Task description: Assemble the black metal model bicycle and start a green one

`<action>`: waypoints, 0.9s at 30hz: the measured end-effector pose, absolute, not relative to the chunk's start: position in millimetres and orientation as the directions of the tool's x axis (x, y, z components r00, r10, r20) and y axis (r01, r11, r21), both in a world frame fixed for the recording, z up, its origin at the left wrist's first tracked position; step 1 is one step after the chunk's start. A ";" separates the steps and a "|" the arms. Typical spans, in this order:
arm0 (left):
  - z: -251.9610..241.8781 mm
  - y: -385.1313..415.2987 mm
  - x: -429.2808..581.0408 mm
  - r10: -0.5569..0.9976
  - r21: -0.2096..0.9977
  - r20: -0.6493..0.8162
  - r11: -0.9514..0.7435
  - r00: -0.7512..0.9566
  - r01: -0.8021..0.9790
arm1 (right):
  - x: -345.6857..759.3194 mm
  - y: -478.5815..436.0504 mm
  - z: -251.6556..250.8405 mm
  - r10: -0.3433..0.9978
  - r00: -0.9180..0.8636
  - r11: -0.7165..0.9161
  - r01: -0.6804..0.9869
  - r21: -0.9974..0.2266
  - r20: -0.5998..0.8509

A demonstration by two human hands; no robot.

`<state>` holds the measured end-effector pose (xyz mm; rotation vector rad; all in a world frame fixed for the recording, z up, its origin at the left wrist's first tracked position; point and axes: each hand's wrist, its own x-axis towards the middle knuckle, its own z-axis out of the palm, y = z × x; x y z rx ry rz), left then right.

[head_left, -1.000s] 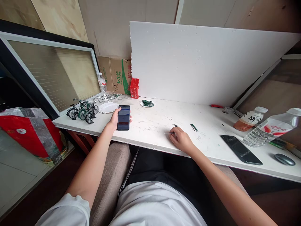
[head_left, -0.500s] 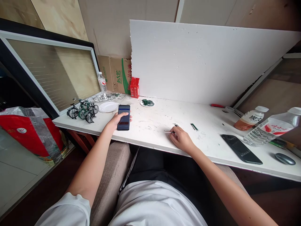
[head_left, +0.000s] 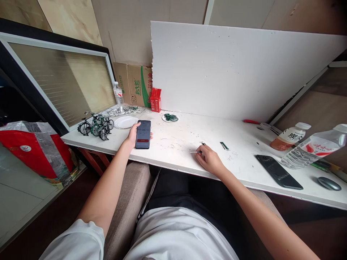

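Observation:
My left hand (head_left: 132,135) is closed round a dark smartphone (head_left: 143,139), fingers behind it and thumb along its upper left edge. Its lit screen shows a row of large digits above a red bar. My right hand (head_left: 210,159) rests on the table, fingers curled round a thin tool with a slim metal shaft (head_left: 194,152) that points left. The tool's other end is hidden in the hand. A small dark green piece (head_left: 203,143) shows just past the right fingers. Farther right lie narrow green parts (head_left: 224,146).
Small model bicycles (head_left: 95,126) stand at the left by a white paper plate (head_left: 125,122). Green parts fill a small dish (head_left: 170,117). Right: two bottles (head_left: 290,136), (head_left: 316,148), a dark phone-like slab (head_left: 278,171) and a mouse (head_left: 329,183). A white board (head_left: 230,72) stands behind.
My left thumb has moved off the middle of the smartphone's screen to its upper left edge. The screen now shows large digits and a red bar. My right hand has stayed in place.

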<state>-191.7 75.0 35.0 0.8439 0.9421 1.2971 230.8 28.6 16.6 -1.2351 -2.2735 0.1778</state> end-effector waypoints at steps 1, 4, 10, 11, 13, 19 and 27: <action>33.8 75.9 -192.7 0.996 0.913 -0.085 0.090 0.031 -0.398 | 230.9 28.9 16.2 0.810 -0.432 0.570 0.738 -0.362 0.397; 30.2 78.8 -195.3 0.996 0.910 -0.084 0.093 0.040 -0.404 | 231.0 29.3 15.8 0.810 -0.431 0.570 0.738 -0.360 0.398; 33.0 82.0 -203.0 0.983 0.916 -0.175 0.181 0.050 -0.359 | 231.0 29.0 15.7 0.812 -0.433 0.568 0.738 -0.365 0.391; 34.6 82.0 -206.3 0.977 0.916 -0.210 0.214 0.047 -0.338 | 231.0 29.0 16.0 0.813 -0.432 0.567 0.737 -0.367 0.389; 37.9 81.7 -214.8 0.956 0.912 -0.289 0.288 0.041 -0.292 | 230.6 28.9 16.6 0.814 -0.434 0.568 0.735 -0.371 0.386; 47.3 76.4 -242.1 0.915 0.907 -0.399 0.383 -0.067 -0.173 | 229.4 27.3 19.1 0.819 -0.427 0.559 0.743 -0.368 0.382; 54.3 70.1 -261.2 0.880 0.923 -0.340 0.380 -0.331 0.063 | 229.0 24.8 21.5 0.823 -0.430 0.556 0.746 -0.367 0.372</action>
